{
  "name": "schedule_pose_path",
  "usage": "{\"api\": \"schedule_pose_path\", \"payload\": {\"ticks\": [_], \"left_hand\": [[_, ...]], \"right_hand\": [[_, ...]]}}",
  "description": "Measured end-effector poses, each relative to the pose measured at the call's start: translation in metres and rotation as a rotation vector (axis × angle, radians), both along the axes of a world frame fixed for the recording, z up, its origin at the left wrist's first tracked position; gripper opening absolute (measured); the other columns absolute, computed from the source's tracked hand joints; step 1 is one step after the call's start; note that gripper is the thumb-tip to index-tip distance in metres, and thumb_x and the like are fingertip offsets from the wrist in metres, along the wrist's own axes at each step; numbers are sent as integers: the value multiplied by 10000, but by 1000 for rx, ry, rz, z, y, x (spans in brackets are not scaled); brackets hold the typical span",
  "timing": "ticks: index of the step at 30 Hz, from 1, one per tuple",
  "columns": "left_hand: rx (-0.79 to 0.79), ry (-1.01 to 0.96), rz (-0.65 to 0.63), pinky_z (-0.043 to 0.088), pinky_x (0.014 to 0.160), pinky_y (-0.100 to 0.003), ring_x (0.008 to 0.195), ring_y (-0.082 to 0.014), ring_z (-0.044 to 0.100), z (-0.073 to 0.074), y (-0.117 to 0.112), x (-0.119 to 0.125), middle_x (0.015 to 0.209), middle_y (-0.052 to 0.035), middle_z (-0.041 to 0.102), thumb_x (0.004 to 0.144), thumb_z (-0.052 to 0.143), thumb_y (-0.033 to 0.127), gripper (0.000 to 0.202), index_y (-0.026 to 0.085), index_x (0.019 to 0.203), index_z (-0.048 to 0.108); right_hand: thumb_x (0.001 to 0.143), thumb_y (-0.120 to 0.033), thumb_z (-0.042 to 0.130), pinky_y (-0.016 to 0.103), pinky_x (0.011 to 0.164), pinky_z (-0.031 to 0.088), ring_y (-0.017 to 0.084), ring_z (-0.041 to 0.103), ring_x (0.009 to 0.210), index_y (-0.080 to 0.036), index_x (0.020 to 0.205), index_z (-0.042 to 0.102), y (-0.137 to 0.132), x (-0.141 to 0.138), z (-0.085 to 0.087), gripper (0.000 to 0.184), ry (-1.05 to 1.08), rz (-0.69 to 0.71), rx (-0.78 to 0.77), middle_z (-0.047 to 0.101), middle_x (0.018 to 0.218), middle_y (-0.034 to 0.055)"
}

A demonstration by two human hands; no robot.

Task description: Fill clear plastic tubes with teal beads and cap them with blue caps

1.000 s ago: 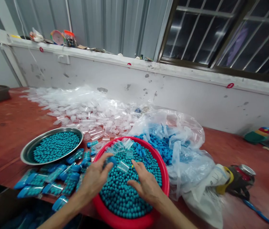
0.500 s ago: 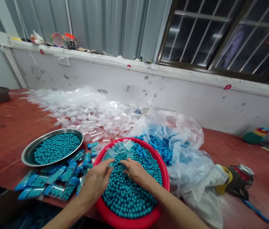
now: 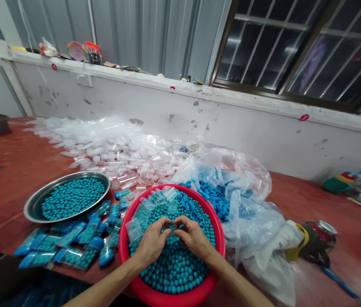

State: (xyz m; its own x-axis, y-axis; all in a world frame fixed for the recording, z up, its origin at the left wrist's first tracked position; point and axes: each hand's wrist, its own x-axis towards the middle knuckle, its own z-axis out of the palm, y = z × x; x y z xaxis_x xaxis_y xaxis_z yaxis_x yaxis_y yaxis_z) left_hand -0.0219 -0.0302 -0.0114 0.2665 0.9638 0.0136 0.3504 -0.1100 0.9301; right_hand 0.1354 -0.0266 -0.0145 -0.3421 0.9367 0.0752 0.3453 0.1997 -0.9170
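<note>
A red plastic basin (image 3: 126, 260) near the table's front edge is full of teal beads (image 3: 176, 273), with several clear empty tubes (image 3: 155, 199) at its far side. Both my hands are over the beads in the basin's middle. My left hand (image 3: 151, 243) and my right hand (image 3: 193, 238) meet fingertip to fingertip, fingers curled in a pinch around a small clear tube (image 3: 171, 228) between them. Filled tubes with blue caps (image 3: 71, 245) lie in a loose pile left of the basin.
A steel tray of teal beads (image 3: 67, 198) sits at left. A heap of empty clear tubes (image 3: 110, 149) spreads behind it. A clear bag of blue caps (image 3: 222, 196) lies right of the basin. A tin can (image 3: 323, 236) and bags lie farther right.
My hands, first spread flat on the beads, have drawn together in the basin's middle and closed on a small clear tube. A filled tube has appeared left of the basin.
</note>
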Motion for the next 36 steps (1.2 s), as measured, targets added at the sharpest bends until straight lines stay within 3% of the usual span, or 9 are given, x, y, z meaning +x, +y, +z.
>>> {"api": "schedule_pose_path", "payload": {"ticks": [6, 9, 11, 13, 16, 20, 25, 30, 36], "left_hand": [[-327, -219, -76, 381, 535, -222, 628, -133, 538, -6, -3, 5, 707, 7, 580, 673, 487, 243, 232, 162, 890, 485], [-285, -63, -87, 394, 547, -239, 637, -150, 557, -1, -3, 3, 694, -2, 580, 716, 420, 250, 203, 176, 898, 467], [-132, 280, -100, 409, 624, -287, 710, -187, 572, 4, -1, 0, 712, -23, 593, 708, 419, 219, 165, 186, 848, 499], [-29, 570, -123, 396, 715, -353, 803, -247, 572, 7, 3, 0, 743, -63, 611, 674, 468, 202, 92, 182, 736, 533], [-80, 670, -150, 374, 760, -418, 859, -323, 564, 4, 11, 11, 731, -108, 619, 602, 526, 152, 38, 178, 581, 510], [-188, 550, -146, 372, 784, -383, 871, -298, 554, -9, 24, 39, 671, -81, 601, 532, 536, 77, 190, 194, 465, 403], [-447, 243, -142, 383, 539, -286, 529, -170, 499, -20, 35, 53, 472, 17, 455, 586, 521, 175, 155, 199, 497, 396], [-608, -143, -159, 374, 558, -237, 554, -115, 479, -20, 32, 38, 562, 39, 511, 568, 569, 292, 159, 179, 635, 479], [-680, -330, -128, 348, 581, -243, 633, -119, 500, -13, 26, 21, 662, 44, 541, 574, 623, 336, 292, 188, 796, 505]], "right_hand": [[740, -251, 470, 177, 339, 357, 89, 456, 399, -211, 843, 451, -9, -1, -11, 112, 223, -30, -228, 455, 560, -77], [743, -279, 467, 188, 325, 365, 99, 511, 438, -208, 876, 451, -7, 7, -5, 152, 203, -48, -235, 524, 719, -35], [778, -286, 447, 206, 383, 401, 110, 552, 515, -211, 961, 464, -5, 20, 5, 198, 51, -114, -114, 559, 855, 0], [829, -268, 397, 240, 550, 452, 144, 596, 681, -209, 1022, 476, -2, 37, 14, 217, -272, -201, 35, 593, 914, 27], [837, -189, 380, 314, 733, 418, 221, 587, 870, -162, 945, 549, -1, 51, 15, 201, -766, -213, 68, 635, 891, 99], [818, -152, 395, 330, 707, 404, 254, 593, 841, -115, 890, 563, -5, 40, -3, 186, -882, -155, 4, 631, 888, 169], [832, -120, 339, 224, 691, 387, 159, 586, 819, -125, 966, 514, 0, 26, -16, 220, -820, -95, 32, 635, 890, 93], [816, -157, 384, 218, 682, 381, 153, 577, 825, -184, 875, 556, -3, 37, -4, 184, -804, -81, 69, 623, 867, 35], [850, -305, 423, 288, 651, 394, 231, 585, 842, -217, 967, 573, 5, 35, 18, 210, -1069, -293, 209, 624, 922, 95]]}}
